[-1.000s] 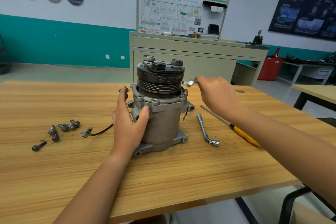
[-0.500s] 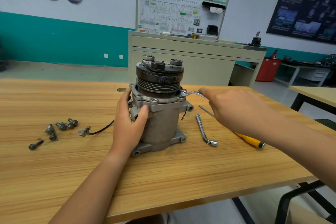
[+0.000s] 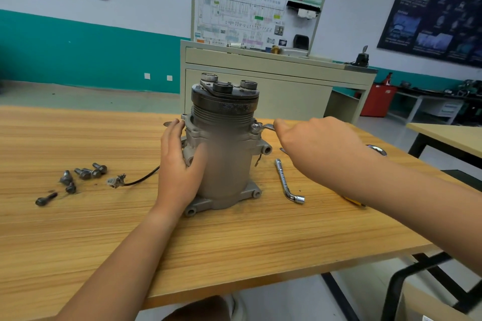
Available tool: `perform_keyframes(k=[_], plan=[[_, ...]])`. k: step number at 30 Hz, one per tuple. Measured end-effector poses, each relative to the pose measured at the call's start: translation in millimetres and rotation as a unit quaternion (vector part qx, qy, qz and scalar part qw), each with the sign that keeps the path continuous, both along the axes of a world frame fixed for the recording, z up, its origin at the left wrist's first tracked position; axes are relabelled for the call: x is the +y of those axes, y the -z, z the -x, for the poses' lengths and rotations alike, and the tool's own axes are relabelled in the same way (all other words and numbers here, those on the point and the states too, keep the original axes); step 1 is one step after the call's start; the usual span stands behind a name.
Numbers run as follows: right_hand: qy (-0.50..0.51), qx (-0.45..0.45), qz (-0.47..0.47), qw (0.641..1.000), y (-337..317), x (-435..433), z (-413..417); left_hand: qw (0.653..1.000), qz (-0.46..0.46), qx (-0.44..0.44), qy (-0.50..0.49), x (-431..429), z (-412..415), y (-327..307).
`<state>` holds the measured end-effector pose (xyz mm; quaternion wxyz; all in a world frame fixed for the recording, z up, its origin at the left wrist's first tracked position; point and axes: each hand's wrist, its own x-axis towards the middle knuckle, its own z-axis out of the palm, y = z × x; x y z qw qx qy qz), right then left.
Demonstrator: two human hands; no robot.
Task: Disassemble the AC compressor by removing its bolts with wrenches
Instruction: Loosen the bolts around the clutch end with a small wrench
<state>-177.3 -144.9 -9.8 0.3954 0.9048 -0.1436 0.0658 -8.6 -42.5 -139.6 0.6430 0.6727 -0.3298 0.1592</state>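
Note:
The grey AC compressor (image 3: 224, 159) stands upright on the wooden table (image 3: 234, 247), its dark pulley on top. My left hand (image 3: 177, 164) grips the left side of the housing, thumb across the front. My right hand (image 3: 320, 148) holds a silver wrench (image 3: 267, 127) whose head sits on a bolt (image 3: 256, 126) on the right of the upper flange. Most of the wrench handle is hidden under my hand.
Several removed bolts (image 3: 83, 173) lie on the table at the left, beside a wired connector (image 3: 116, 181). An L-shaped socket wrench (image 3: 285, 181) lies right of the compressor. A yellow-handled screwdriver (image 3: 354, 202) peeks from under my right forearm. A beige cabinet (image 3: 273, 81) stands behind.
My right hand has swung the wrench on the flange bolt towards me and to the right. My left hand has stayed on the housing.

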Motion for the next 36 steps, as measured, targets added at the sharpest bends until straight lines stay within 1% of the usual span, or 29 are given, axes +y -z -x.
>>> perform_keyframes(k=[3, 7, 9, 16, 25, 28, 33, 36], plan=[[-0.004, 0.005, -0.013, 1.000, -6.4, -4.4, -2.9, 1.000, 0.001, -0.002, -0.006, -0.5, 1.2, -0.9], [0.010, -0.011, -0.082, 0.997, -9.7, -14.8, -5.2, 1.000, 0.003, -0.004, -0.007, -0.6, 1.9, -2.9], [0.015, -0.012, -0.098, 0.995, -7.9, -14.8, -3.7, 1.000, 0.004, 0.000, -0.007, -0.8, 2.3, -2.9], [0.007, 0.028, -0.010, 1.000, -3.0, -0.8, -7.3, 1.000, 0.002, -0.017, -0.014, 0.0, 1.9, -2.2], [-0.019, 0.028, -0.014, 0.999, -9.7, -23.8, -2.4, 0.998, -0.004, -0.055, -0.040, -0.4, -3.6, -0.3], [-0.008, 0.026, 0.003, 1.000, -9.8, -31.1, -6.0, 0.998, -0.003, -0.057, -0.042, 0.3, -2.3, -1.4], [-0.016, 0.038, 0.050, 0.998, -15.7, -36.3, -14.0, 0.997, -0.006, -0.060, -0.041, 0.4, -2.6, -2.1], [-0.009, 0.050, 0.025, 0.998, -14.4, -39.7, -15.4, 0.998, -0.003, -0.059, -0.038, 0.6, -2.9, -1.3]])
